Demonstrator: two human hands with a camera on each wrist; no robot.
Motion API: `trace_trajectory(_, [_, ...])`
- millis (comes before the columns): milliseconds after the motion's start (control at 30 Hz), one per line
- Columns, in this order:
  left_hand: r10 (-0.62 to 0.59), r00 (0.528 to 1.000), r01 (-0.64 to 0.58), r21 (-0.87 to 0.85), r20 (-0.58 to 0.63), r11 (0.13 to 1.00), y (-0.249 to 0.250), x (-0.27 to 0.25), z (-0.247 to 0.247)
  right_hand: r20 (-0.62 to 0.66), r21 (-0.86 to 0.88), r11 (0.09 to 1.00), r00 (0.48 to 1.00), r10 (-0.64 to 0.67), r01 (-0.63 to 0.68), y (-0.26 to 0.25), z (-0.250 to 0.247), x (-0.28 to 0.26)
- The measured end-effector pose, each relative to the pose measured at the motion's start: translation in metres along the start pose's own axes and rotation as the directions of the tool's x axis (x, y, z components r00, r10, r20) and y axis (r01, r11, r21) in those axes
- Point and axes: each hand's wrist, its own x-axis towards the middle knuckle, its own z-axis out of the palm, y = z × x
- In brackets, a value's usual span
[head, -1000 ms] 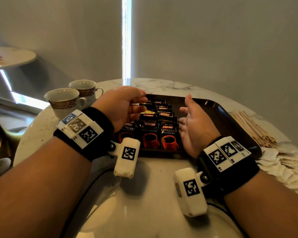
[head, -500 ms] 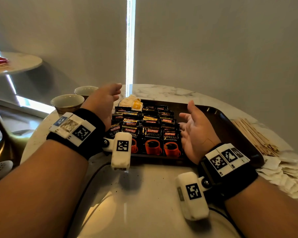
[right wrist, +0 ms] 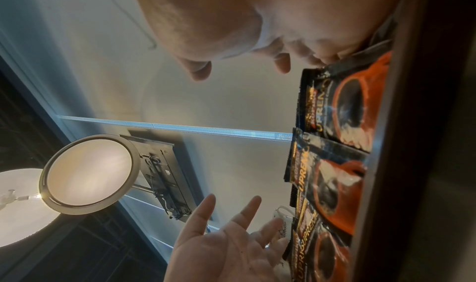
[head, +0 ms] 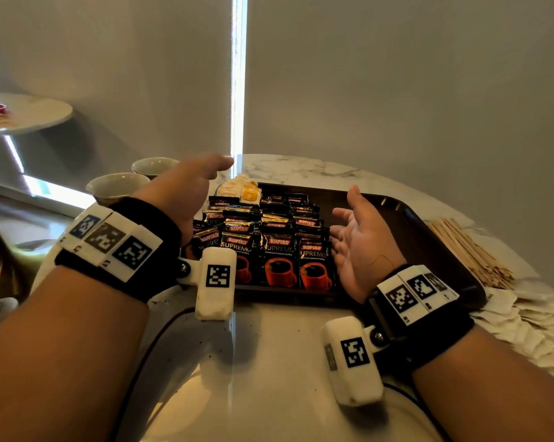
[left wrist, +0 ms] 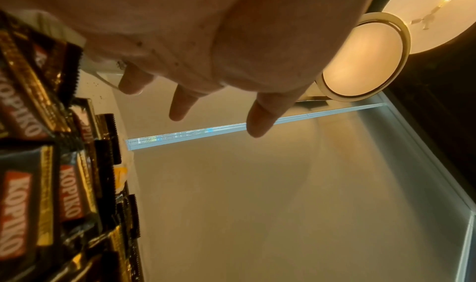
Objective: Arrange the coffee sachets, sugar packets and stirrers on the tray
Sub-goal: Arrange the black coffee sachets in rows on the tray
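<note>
The coffee sachets (head: 269, 244) lie in overlapping rows on the left part of the dark tray (head: 428, 231). The left hand (head: 186, 189) and right hand (head: 361, 247) flank them, each grip spread and holding nothing. The stirrers (head: 470, 250) and sugar packets (head: 524, 317) lie on the table (head: 269, 362), right of the tray.

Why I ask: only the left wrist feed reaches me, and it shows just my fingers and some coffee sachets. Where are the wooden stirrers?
Observer: The pale wooden stirrers lie heaped on the white marble table, right of the dark brown tray, not on it.
Operator: And the sugar packets?
Observer: A pile of white paper packets, likely the sugar, also sits on the table, nearer than the stirrers.
Operator: Is the right hand holding anything?
Observer: No. The right hand is open and empty, palm facing the black Kopiko coffee sachets, at their right edge.
</note>
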Motion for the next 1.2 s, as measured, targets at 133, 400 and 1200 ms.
trace_trajectory(133, [-0.045,0.998,0.046,-0.025,0.049,0.999,0.0,-0.006,0.003,0.044,-0.001,1.0,0.999,0.025,-0.025,-0.002,-0.002,-0.003])
trace_trajectory(400, [-0.056,0.998,0.058,-0.061,0.035,0.996,0.002,-0.013,0.002,0.041,0.041,0.999,0.999,0.014,-0.015,-0.002,0.0,-0.003])
trace_trajectory(1200, [-0.004,1.0,0.004,0.008,0.013,1.0,-0.001,-0.011,-0.007,0.005,0.068,0.998,1.0,0.012,-0.013,-0.002,-0.005,0.009])
